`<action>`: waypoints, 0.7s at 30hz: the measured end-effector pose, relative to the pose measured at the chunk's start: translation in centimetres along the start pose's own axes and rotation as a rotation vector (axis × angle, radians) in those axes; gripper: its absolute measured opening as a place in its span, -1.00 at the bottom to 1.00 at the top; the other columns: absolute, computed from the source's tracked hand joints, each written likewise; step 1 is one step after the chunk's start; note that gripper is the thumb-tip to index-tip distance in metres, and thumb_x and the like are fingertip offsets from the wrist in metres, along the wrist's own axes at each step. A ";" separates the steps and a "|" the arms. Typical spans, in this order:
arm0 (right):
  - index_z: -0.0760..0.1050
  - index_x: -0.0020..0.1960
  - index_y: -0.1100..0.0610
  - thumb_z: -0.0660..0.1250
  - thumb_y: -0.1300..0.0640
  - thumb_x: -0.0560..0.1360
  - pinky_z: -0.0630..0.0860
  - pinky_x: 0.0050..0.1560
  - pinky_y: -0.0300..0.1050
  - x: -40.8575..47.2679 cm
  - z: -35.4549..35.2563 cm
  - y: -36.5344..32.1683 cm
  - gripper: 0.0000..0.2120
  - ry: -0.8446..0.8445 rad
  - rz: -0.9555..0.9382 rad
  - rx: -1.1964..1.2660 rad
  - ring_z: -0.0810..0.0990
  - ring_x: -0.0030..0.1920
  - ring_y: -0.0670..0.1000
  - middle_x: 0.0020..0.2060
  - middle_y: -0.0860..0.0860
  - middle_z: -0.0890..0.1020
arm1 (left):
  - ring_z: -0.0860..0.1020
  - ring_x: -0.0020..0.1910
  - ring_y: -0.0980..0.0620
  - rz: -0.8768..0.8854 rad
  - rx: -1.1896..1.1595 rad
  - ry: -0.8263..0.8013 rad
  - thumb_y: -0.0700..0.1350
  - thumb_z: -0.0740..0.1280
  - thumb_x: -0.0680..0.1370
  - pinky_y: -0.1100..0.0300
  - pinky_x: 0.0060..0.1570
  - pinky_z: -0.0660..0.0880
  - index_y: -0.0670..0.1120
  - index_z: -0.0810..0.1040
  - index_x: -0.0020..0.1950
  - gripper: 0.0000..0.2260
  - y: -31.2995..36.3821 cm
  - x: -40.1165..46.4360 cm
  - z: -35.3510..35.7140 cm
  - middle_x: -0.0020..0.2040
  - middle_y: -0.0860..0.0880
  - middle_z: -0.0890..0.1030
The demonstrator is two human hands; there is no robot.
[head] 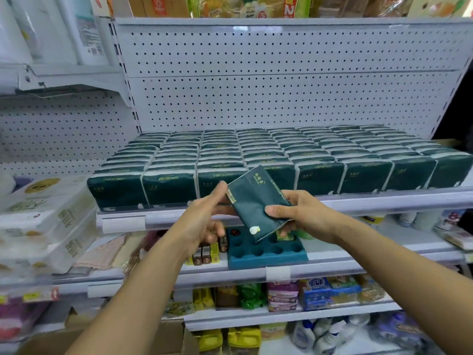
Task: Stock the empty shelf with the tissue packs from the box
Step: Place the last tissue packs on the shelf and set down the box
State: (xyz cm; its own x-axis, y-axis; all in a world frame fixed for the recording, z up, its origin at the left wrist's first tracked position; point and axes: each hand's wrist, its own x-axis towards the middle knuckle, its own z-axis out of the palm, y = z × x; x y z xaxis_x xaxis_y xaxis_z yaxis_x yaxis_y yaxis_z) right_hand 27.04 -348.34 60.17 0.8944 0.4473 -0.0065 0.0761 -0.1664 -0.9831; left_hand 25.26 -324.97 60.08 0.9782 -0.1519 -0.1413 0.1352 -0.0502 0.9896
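Nearest, bottom left: brown cardboard box [102,339], flaps only in view.

Mid: both hands on one dark green tissue pack [257,201], held in air just in front of the shelf edge [384,203]. Right hand [297,211] grips its right side, thumb across the face. Left hand [204,213] touches its left edge, fingers loosely curled.

Pack tilted, long axis running near-right to far-left.

Far: stocked rows [256,155] fill the shelf; pack must likely go on top.

Single head-worn wide-angle view, facing forward and slightly down, close to the shelf [256,216]; no second view.
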 end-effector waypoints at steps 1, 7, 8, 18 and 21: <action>0.53 0.10 0.20 0.42 0.08 0.46 0.56 -0.29 -0.14 -0.2 -0.2 0.1 -0.72 -0.007 0.001 0.034 0.60 -0.20 0.04 -0.17 0.08 0.66 | 0.41 -0.44 0.07 0.033 0.022 0.005 0.29 0.30 0.49 0.26 -0.54 0.20 -0.04 0.61 0.14 -0.55 0.1 0.0 0.5 -0.02 0.01 0.71; 0.48 0.24 0.18 0.45 0.08 0.40 0.61 -0.10 -0.06 -0.9 -1.2 0.0 -0.55 -0.031 0.015 0.124 0.67 0.02 0.12 0.06 0.10 0.68 | 0.66 0.07 -0.07 0.077 0.132 -0.058 0.00 0.58 0.37 -0.07 0.14 0.58 -0.04 0.58 0.21 -0.55 0.6 0.9 3.5 0.06 -0.01 0.71; 0.47 0.25 0.18 0.45 0.10 0.40 0.60 -0.08 -0.04 -1.0 -1.4 0.1 -0.55 -0.030 0.013 0.122 0.67 0.05 0.13 0.09 0.10 0.68 | 0.67 0.07 -0.08 0.075 0.113 -0.068 -0.07 0.55 0.42 -0.11 0.18 0.56 -0.05 0.57 0.22 -0.59 0.7 1.1 3.8 0.07 -0.03 0.71; 0.49 0.02 0.11 0.49 0.17 0.44 0.60 -0.09 0.06 -2.0 -6.4 -1.7 -0.76 0.485 -0.175 -0.370 0.62 -0.18 0.03 -0.17 0.06 0.62 | 0.51 -0.05 0.08 0.655 0.584 0.540 0.08 0.37 0.55 0.16 -0.04 0.42 0.06 0.44 0.11 -0.78 1.9 3.1 5.2 -0.03 0.09 0.54; 0.46 0.00 0.08 0.48 0.13 0.45 0.47 -0.27 -0.16 -2.4 -8.6 -3.0 -0.77 0.567 -0.297 -0.519 0.51 -0.30 -0.07 -0.23 0.02 0.55 | 0.46 0.20 0.07 0.872 1.083 0.519 0.11 0.36 0.55 0.14 0.20 0.24 0.08 0.49 0.25 -0.71 3.8 5.8 4.3 0.17 0.12 0.54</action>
State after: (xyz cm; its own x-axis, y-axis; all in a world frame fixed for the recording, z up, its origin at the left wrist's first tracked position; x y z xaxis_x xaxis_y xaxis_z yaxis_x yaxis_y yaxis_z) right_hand 28.48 -356.45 64.67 0.8812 0.0484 0.4702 0.4143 -0.5579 -0.7191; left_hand 30.78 -330.28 62.89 0.6641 -0.1714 0.7277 -0.4621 -0.8593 0.2193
